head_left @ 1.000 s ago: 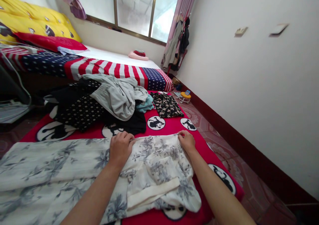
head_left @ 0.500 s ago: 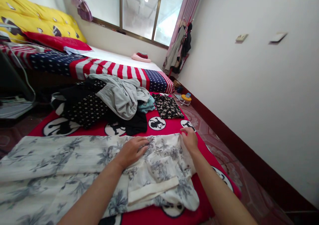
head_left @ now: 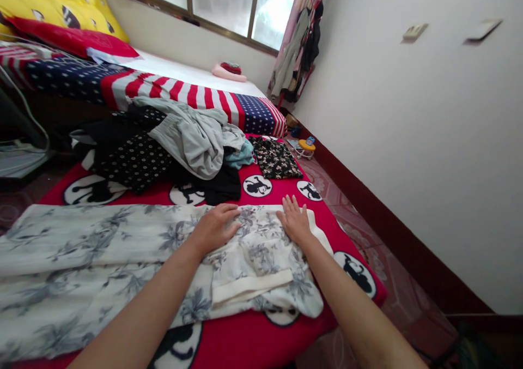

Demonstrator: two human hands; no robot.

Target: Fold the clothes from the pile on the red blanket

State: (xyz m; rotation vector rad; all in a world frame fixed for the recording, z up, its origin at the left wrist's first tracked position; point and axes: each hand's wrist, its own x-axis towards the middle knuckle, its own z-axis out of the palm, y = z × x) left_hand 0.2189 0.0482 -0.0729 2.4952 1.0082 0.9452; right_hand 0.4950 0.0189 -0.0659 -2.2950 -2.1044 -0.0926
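A white garment with grey floral print point(head_left: 110, 243) lies spread across a red mat with monkey pictures point(head_left: 245, 339). A part with a plain cream band is folded over near its right end. My left hand point(head_left: 214, 227) rests on the garment's upper middle, fingers stretched out and thumb apart. Flat near the garment's upper right edge lies my right hand point(head_left: 295, 219), its fingers spread. Neither hand grips anything that I can see.
Beyond the garment is a heap of clothes, with a grey one point(head_left: 192, 134) on top. To its right lies a black floral garment point(head_left: 275, 159). A bed point(head_left: 175, 88) stands behind, a white wall point(head_left: 408, 129) rises at right, and a yellow-seated stool point(head_left: 306, 146) is beside it.
My right hand has moved left from the garment's right edge and now lies flat on it with fingers spread. My left hand stays at about the same spot. The view has tilted slightly down.
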